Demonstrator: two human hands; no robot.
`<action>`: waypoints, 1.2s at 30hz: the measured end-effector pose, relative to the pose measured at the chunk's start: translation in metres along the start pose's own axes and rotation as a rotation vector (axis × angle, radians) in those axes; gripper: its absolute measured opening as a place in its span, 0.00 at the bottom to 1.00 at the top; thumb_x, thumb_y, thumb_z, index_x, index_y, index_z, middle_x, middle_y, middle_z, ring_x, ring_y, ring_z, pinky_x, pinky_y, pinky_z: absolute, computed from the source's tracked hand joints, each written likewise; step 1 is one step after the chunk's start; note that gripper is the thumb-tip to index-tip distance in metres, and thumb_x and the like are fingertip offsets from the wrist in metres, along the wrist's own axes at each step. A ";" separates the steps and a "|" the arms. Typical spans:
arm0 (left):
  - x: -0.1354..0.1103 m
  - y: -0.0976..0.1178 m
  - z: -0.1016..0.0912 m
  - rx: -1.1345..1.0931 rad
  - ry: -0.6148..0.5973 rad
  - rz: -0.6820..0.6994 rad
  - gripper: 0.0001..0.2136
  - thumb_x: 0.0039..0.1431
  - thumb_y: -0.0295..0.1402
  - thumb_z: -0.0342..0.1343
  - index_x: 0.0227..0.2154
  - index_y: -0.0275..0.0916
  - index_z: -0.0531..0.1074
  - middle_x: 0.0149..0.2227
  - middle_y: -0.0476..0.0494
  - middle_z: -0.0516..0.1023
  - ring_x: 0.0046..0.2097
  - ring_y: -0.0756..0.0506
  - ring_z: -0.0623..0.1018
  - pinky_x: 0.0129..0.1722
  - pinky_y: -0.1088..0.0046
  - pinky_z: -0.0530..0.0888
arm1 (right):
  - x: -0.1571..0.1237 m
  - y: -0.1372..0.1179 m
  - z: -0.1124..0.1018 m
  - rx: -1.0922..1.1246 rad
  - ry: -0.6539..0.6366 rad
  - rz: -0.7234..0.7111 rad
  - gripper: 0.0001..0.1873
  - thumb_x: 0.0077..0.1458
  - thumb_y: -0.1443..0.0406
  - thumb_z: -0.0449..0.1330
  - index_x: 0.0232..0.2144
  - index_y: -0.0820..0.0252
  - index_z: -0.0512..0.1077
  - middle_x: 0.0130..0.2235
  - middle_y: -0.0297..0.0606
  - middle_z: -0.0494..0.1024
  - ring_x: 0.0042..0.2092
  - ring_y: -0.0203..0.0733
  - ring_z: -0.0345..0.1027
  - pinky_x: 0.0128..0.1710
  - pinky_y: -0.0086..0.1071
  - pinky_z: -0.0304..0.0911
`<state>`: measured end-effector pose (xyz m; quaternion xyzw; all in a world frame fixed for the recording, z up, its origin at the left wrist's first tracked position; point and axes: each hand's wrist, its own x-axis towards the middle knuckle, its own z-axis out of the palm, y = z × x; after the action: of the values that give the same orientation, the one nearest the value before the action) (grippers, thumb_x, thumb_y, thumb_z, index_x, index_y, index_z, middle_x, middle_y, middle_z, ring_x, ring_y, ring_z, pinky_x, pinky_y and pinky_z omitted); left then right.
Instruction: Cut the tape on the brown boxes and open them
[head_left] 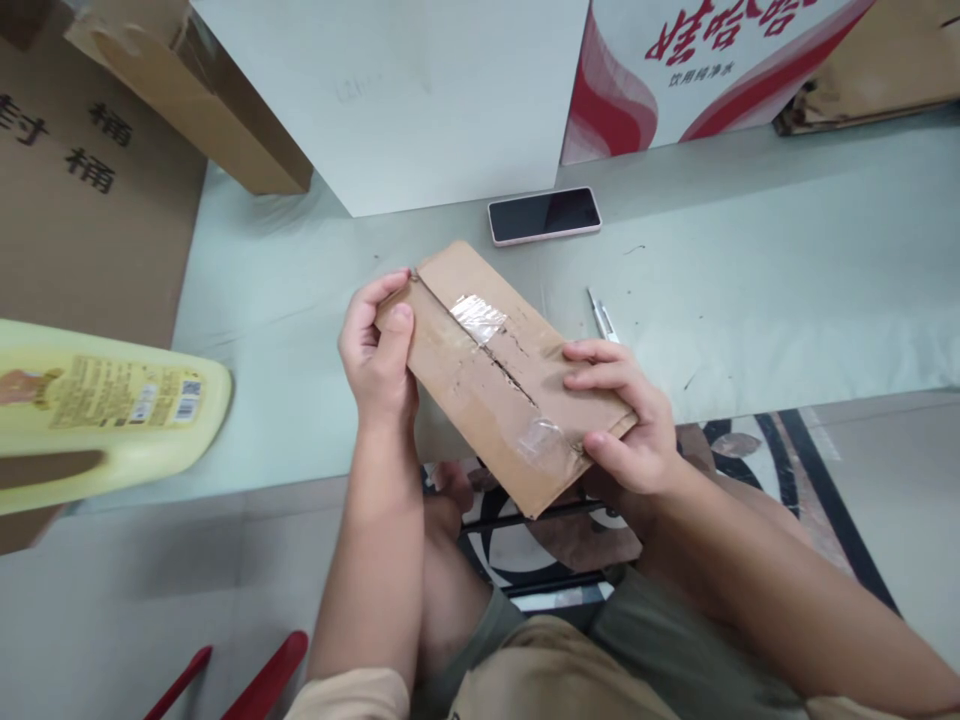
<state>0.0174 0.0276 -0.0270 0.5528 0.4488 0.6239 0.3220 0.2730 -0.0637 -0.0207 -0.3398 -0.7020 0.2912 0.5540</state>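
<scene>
A brown cardboard box [457, 385] is held between my two hands, tilted above the near edge of the table. Along its middle runs a dark, ragged seam, with patches of clear tape near both ends. My left hand [382, 345] grips the far left end, thumb on the top face. At the near right end, my right hand [626, 415] is closed round the corner, fingers on top. Just beyond the right fingers lies a utility knife [601, 316] on the table, its near end hidden by the hand. The underside of the box is out of sight.
A phone [545, 215] lies beyond the box on the pale green table [750, 270]. Behind it stand a white carton [420, 100] and a red-and-white carton [675, 80]. A yellow bottle [150, 415] is at the left, with a large cardboard carton [90, 220] behind.
</scene>
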 end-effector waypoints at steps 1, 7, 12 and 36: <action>0.000 0.000 0.000 0.005 -0.002 0.003 0.21 0.58 0.53 0.67 0.47 0.45 0.79 0.54 0.43 0.82 0.57 0.39 0.81 0.60 0.58 0.77 | 0.000 0.000 0.000 -0.015 0.002 -0.004 0.17 0.62 0.54 0.63 0.51 0.50 0.74 0.56 0.46 0.77 0.57 0.56 0.76 0.57 0.55 0.74; 0.000 0.000 -0.003 0.107 -0.058 0.063 0.20 0.62 0.52 0.64 0.49 0.46 0.77 0.59 0.42 0.78 0.64 0.37 0.77 0.67 0.52 0.71 | 0.001 -0.001 0.000 -0.029 0.005 0.001 0.15 0.61 0.55 0.64 0.49 0.50 0.74 0.55 0.44 0.77 0.57 0.54 0.76 0.57 0.53 0.74; 0.000 0.003 -0.003 0.206 -0.053 0.204 0.12 0.66 0.46 0.61 0.47 0.49 0.79 0.63 0.45 0.73 0.68 0.37 0.72 0.72 0.50 0.64 | 0.000 -0.001 0.000 -0.046 0.018 0.028 0.14 0.60 0.56 0.64 0.47 0.50 0.74 0.55 0.44 0.77 0.56 0.54 0.76 0.57 0.54 0.74; -0.023 0.014 0.005 0.296 -0.044 0.343 0.15 0.68 0.45 0.53 0.44 0.49 0.83 0.52 0.43 0.74 0.58 0.39 0.75 0.69 0.51 0.66 | -0.002 -0.001 0.007 -0.044 0.071 0.037 0.15 0.61 0.54 0.64 0.47 0.51 0.72 0.54 0.45 0.78 0.56 0.54 0.76 0.56 0.53 0.74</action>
<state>0.0279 0.0020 -0.0235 0.6757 0.4277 0.5848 0.1363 0.2666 -0.0665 -0.0223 -0.3747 -0.6819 0.2736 0.5654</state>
